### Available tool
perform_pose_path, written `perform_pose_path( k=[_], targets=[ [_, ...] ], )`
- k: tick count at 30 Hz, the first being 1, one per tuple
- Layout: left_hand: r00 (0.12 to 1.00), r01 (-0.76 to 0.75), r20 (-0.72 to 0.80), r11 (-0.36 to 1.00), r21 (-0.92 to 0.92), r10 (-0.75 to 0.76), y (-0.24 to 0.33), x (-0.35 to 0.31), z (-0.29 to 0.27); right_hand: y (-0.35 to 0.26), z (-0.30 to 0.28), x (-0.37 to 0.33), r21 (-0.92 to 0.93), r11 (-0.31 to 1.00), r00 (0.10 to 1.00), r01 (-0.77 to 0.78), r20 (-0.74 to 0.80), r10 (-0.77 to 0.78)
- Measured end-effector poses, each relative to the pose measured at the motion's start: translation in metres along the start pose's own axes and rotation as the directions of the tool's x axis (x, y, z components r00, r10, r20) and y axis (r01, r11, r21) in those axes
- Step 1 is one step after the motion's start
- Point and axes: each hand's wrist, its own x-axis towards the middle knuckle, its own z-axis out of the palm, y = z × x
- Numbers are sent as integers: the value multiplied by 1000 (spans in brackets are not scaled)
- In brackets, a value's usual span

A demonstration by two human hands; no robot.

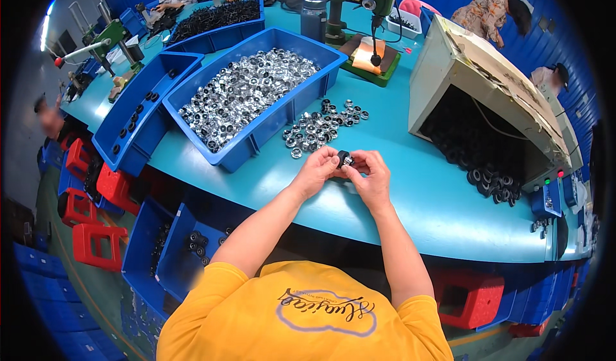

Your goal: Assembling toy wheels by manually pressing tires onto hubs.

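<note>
Above the front part of the turquoise table (391, 130), my left hand (317, 172) and my right hand (372, 177) meet on a small wheel (345, 159). It shows a black ring and a shiny silver centre. The fingertips of both hands are closed on it from either side and hide part of it. Just beyond my hands lies a loose pile of silver hubs (314, 130) with dark centres. Many more of these hubs fill the large blue bin (247, 150) to the left of the pile.
At the right, a cream box (427, 82) opens over a heap of black rings (494, 184). A green press (385, 75) stands behind the pile. Left is a blue tray (106, 139) with a few black rings. Red stools (102, 245) stand below; several people work farther off.
</note>
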Motion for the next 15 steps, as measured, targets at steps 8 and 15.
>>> perform_pose_path(
  k=[8,15],
  targets=[
    [1000,11,9,1000,-27,-11,7,-1,3,14,-1,-3,295,941,986,-164,22,165],
    [999,8,35,998,-57,-6,8,-4,4,-2,-5,1,-58,996,997,73,16,-73]
  ],
)
